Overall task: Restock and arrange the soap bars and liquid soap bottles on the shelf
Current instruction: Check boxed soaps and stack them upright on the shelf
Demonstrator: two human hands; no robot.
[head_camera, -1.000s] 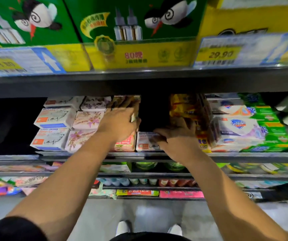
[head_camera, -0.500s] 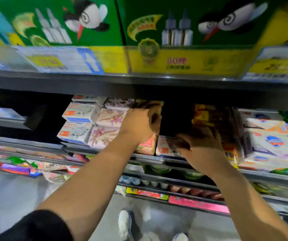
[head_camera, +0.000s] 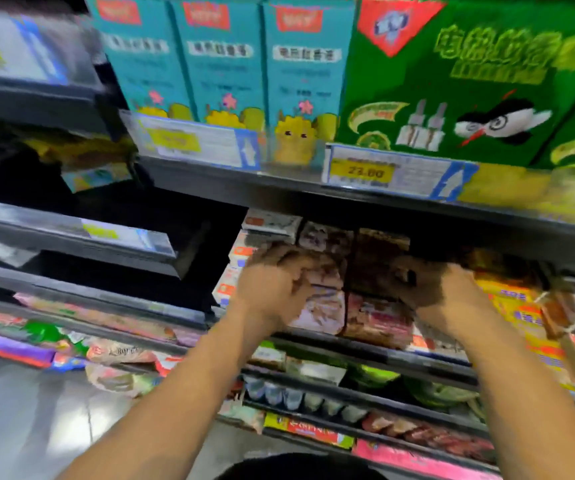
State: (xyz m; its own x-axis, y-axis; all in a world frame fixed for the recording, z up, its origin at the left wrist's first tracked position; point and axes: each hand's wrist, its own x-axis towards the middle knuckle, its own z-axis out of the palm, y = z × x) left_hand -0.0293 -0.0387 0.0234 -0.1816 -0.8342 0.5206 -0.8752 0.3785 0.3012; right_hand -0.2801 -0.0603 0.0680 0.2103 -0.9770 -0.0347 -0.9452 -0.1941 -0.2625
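Note:
Soap bar boxes stand in stacked columns on the middle shelf [head_camera: 365, 349]: white ones with orange labels [head_camera: 239, 259], pale floral ones [head_camera: 324, 308], and brown and red ones [head_camera: 378, 322]. My left hand [head_camera: 272, 285] curls its fingers over the floral column, next to the white boxes. My right hand [head_camera: 443, 296] curls round the right side of the brown column. Motion blur hides the exact finger contact. No liquid soap bottles can be made out.
Yellow and orange packs [head_camera: 521, 306] crowd the shelf right of my right hand. The shelf above carries teal boxes [head_camera: 223, 64], green boxes [head_camera: 452, 81] and a price tag [head_camera: 365, 171]. Lower shelves hold small packets [head_camera: 307, 431]. Grey floor [head_camera: 19, 427] lies at lower left.
The view has swung left and up. My left hand moved left from the brown column to the floral one. My right hand rose from the low box to the brown column.

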